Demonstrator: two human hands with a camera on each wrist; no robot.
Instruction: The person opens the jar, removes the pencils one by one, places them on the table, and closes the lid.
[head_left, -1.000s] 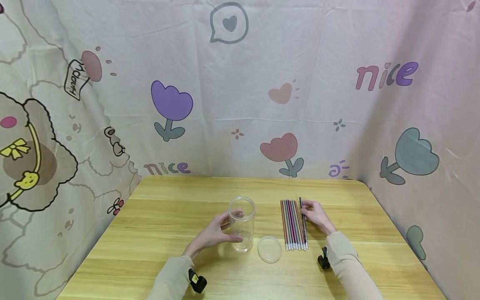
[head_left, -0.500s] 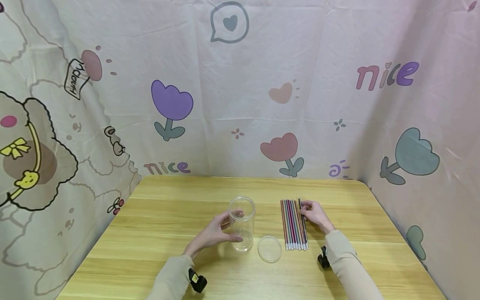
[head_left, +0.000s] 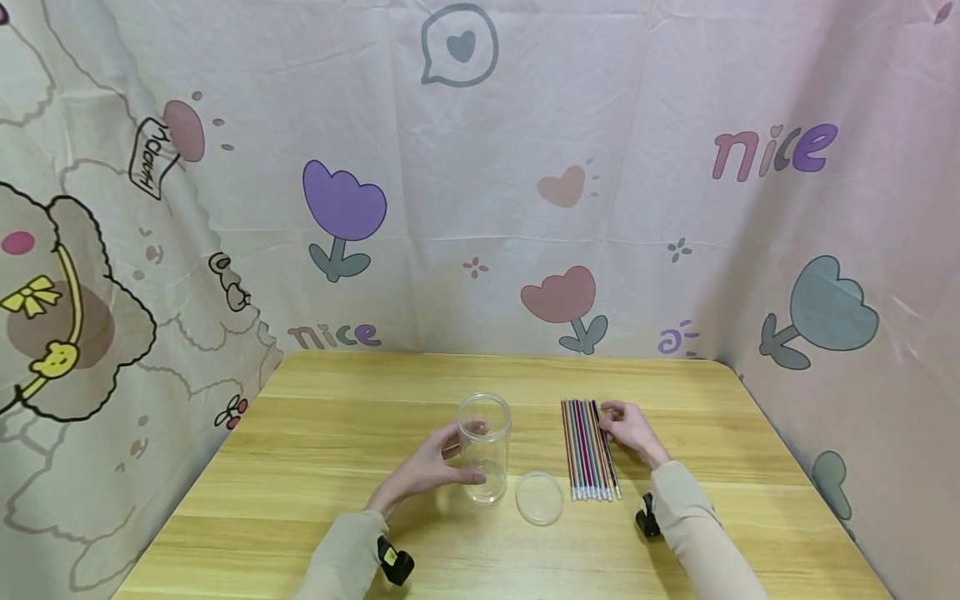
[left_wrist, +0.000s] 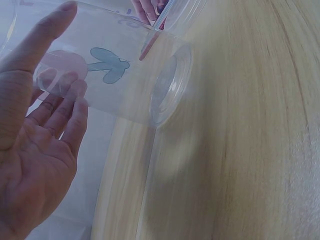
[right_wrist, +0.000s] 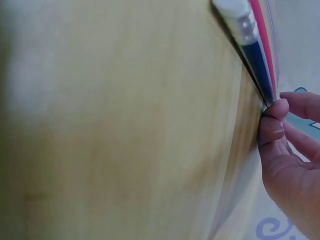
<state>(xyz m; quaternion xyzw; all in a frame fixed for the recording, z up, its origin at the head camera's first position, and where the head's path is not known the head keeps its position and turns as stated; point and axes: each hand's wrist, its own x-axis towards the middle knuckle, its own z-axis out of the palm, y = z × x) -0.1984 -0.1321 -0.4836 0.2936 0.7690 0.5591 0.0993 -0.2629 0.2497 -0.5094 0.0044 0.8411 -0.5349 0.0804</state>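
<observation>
Upright on the table stands a clear plastic jar (head_left: 486,467) without its lid; nothing shows inside it. My left hand (head_left: 433,463) holds it from the left, with thumb and fingers around its wall. To the right, several striped pencils (head_left: 582,458) lie side by side in a row, white eraser ends toward me. My right hand (head_left: 632,432) pinches the dark pencil (head_left: 612,468) at the row's right edge, and this pencil lies slightly slanted. In the right wrist view, thumb and fingertips meet at the dark blue pencil (right_wrist: 258,65), with a red one beside it.
A round clear lid (head_left: 539,498) lies flat between the jar and the pencils. The wooden table (head_left: 337,400) ends at a printed cloth backdrop (head_left: 450,208), and cloth also hangs at both sides. Each wrist carries a small black camera (head_left: 395,562).
The dark pencil's far end has swung left toward the row, and its eraser end has shifted slightly right. My left hand and the jar have stayed put.
</observation>
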